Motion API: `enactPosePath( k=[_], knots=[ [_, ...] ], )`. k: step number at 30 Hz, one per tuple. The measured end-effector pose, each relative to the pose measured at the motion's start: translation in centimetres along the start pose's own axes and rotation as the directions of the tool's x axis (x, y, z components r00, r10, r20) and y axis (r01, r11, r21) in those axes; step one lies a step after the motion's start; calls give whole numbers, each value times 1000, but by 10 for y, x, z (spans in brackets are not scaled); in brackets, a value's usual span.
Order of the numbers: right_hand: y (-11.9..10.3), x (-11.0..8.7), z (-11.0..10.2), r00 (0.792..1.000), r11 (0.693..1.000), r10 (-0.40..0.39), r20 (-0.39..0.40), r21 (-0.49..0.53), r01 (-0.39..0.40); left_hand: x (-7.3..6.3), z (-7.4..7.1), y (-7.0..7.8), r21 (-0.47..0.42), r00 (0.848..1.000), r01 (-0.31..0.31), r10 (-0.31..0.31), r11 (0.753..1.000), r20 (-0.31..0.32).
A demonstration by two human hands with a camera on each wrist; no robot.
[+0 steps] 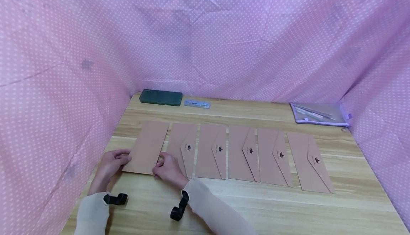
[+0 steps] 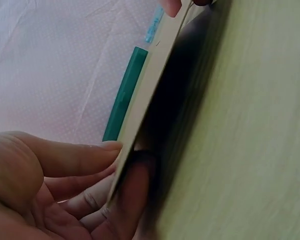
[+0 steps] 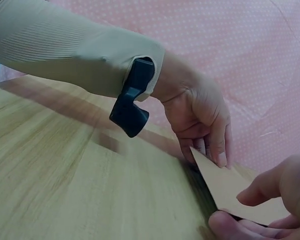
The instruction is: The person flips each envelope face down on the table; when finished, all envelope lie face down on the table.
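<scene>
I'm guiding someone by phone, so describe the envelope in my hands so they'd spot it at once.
On the wooden table, look left of the five crown-printed envelopes. The left hand and right hand hold this envelope. Unlike its neighbours, its upper face shows no crown or flap.

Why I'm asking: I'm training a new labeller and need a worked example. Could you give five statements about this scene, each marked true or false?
1. The left hand and right hand both hold the plain-faced envelope. True.
2. In the head view, the crown-printed envelopes lie to the right of it. True.
3. The crown-printed envelopes number four. False: there are five.
4. In the head view, the green case lies to the left of the blue packet. True.
5. The purple-edged pouch has nothing in it. False: pen-like items show inside.
</scene>
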State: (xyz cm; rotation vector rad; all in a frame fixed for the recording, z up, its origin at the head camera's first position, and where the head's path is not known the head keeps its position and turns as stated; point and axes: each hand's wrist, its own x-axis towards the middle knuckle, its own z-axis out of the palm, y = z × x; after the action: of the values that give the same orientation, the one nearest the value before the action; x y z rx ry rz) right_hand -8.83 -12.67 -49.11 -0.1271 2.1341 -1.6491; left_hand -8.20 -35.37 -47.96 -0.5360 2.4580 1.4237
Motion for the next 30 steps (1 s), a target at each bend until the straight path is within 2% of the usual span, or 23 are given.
enactPosePath(
  k=[5, 8, 11, 17, 22, 30],
  knots=[
    [-2, -1, -3, 1000, 999, 22, 20, -32, -21, -5, 1, 9, 90, 999, -7, 12, 996, -50],
    [-4, -1, -4, 999, 998, 37, 28, -43, -36, -9, 2, 13, 174, 998, -20, 30, 985, -54],
    [-5, -1, -5, 998, 998, 47, 37, -51, -45, -12, 3, 16, 255, 998, -31, 44, 966, -43],
    [-6, -1, -6, 998, 997, 53, 37, -64, -50, -13, 7, 20, 329, 1000, -27, 29, 944, -2],
    [-6, 0, -7, 997, 996, 65, 36, -62, -62, -13, 10, 25, 426, 999, -32, 19, 904, 36],
    [-6, 1, -8, 996, 996, 63, 61, -64, -60, -14, 14, 29, 472, 999, -8, -8, 882, 34]
  ],
)
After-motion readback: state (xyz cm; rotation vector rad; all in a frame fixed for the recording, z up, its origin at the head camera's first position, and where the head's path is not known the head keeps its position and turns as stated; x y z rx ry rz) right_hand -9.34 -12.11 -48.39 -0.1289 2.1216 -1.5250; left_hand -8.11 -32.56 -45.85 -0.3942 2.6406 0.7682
